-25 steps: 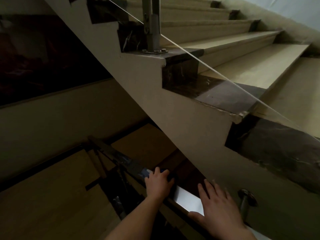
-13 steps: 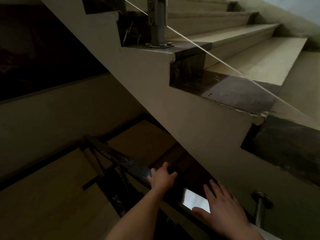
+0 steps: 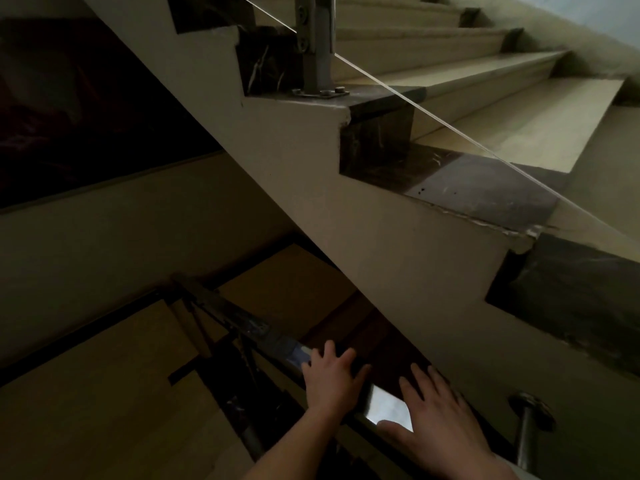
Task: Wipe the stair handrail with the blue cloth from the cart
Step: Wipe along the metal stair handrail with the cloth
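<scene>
The flat metal handrail (image 3: 388, 407) runs from the bottom right up and left into the dark. My left hand (image 3: 329, 379) presses down on it with fingers spread, over a dark fold that looks like the blue cloth (image 3: 356, 384). A bluish patch shows on the rail just beyond its fingertips. My right hand (image 3: 440, 417) lies flat and empty on the shiny stretch of rail, a little lower than the left hand.
A round metal rail post (image 3: 526, 434) stands at the bottom right. The underside of the upper flight (image 3: 346, 237) hangs close above the rail. Higher up are a glass panel edge and a baluster (image 3: 318, 46). Tan landing floor (image 3: 104, 410) lies below left.
My left hand curled on the rail half a second ago and now has its fingers spread again. Both hands stay on the rail, slightly closer together. The view has shifted a little.
</scene>
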